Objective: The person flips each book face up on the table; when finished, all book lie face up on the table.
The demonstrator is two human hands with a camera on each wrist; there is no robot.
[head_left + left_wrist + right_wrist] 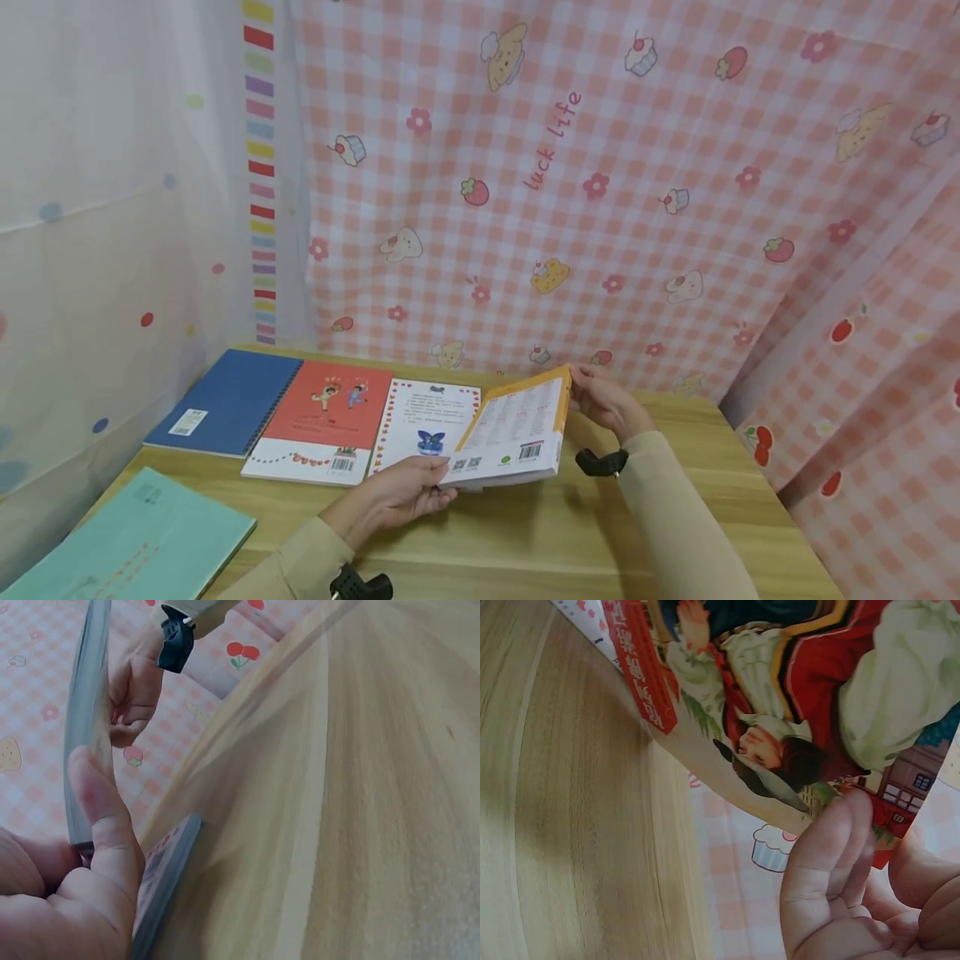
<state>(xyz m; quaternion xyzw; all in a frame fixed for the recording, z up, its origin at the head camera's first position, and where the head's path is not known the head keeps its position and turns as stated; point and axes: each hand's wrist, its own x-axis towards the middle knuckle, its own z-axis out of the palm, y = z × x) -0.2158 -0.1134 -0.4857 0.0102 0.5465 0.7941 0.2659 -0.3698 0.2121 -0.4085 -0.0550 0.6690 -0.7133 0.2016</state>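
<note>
Left hand (411, 486): thumb and fingers pinched the near-left corner of the orange-and-white book (517, 427) | right hand (606, 404): pinched its far-right corner | place: tilted between both hands, above the bench (637, 533); white book (429, 408) just beyond left hand | handling: seemed light, bendable (glossy cover, perhaps slippery); opposite corners suited gripping

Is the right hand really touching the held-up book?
Touching. The right wrist view shows the right hand pinching the held-up book at a corner.
</note>
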